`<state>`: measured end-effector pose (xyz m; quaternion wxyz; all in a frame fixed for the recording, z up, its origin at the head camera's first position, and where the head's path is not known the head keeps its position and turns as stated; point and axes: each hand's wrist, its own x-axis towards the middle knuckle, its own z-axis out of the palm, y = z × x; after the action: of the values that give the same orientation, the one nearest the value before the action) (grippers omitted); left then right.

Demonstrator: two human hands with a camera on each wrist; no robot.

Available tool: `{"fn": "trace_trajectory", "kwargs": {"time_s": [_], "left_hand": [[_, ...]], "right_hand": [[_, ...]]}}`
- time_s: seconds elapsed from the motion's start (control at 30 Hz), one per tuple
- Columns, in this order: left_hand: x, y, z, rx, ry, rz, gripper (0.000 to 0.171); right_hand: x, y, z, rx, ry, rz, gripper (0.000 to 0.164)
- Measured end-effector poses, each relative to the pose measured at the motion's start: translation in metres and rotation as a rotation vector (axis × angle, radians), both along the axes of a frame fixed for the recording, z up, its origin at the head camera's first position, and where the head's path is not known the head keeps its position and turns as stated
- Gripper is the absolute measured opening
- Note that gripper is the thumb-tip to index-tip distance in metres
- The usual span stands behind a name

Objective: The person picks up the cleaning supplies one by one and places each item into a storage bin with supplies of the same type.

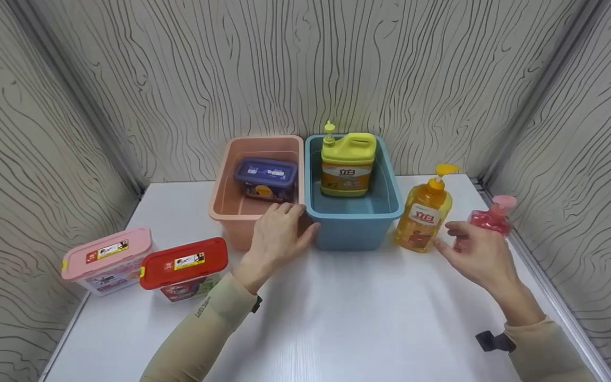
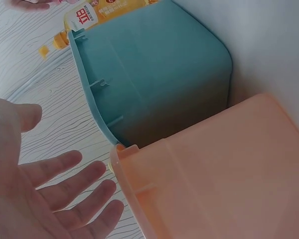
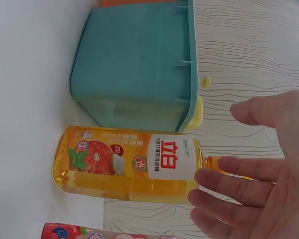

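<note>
My left hand (image 1: 279,233) is at the front rim of the pink bin (image 1: 219,185), its fingertips by the corner where that bin meets the blue bin (image 1: 356,233). In the left wrist view its fingers are spread and hold nothing. My right hand (image 1: 478,254) hovers just right of an amber pump bottle of dish soap (image 1: 423,215), thumb and fingers apart. The right wrist view shows fingers (image 3: 229,184) overlapping the top of the amber bottle (image 3: 119,164). Behind that hand, partly hidden, stands a pink pump bottle (image 1: 502,215).
A blue-lidded tub (image 1: 265,172) sits in the pink bin, and a yellow pump jug (image 1: 347,167) stands in the blue one. Left on the white table (image 1: 326,318) are a pink-lidded box (image 1: 109,260) and a red-lidded box (image 1: 183,268). Patterned walls (image 1: 189,69) enclose the table.
</note>
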<state>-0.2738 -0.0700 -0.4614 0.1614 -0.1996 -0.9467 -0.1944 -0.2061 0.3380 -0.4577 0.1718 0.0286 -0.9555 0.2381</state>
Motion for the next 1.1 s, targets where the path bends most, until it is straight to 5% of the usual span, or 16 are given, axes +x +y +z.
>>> {"fn": "trace_trajectory", "kwargs": {"time_s": [0.5,0.73,1.1], "left_hand": [[-0.021,0.008,0.002,-0.006,-0.038,-0.059,0.064],[-0.027,0.009,-0.001,-0.039,-0.054,-0.051,0.067],[-0.037,0.014,-0.006,-0.102,-0.082,-0.013,0.078]], "right_hand": [[0.003,0.03,-0.006,-0.071,0.076,-0.056,0.035],[0.002,0.042,-0.009,-0.1,0.069,-0.112,0.035],[0.004,0.069,-0.016,-0.088,0.201,-0.186,0.028]]}}
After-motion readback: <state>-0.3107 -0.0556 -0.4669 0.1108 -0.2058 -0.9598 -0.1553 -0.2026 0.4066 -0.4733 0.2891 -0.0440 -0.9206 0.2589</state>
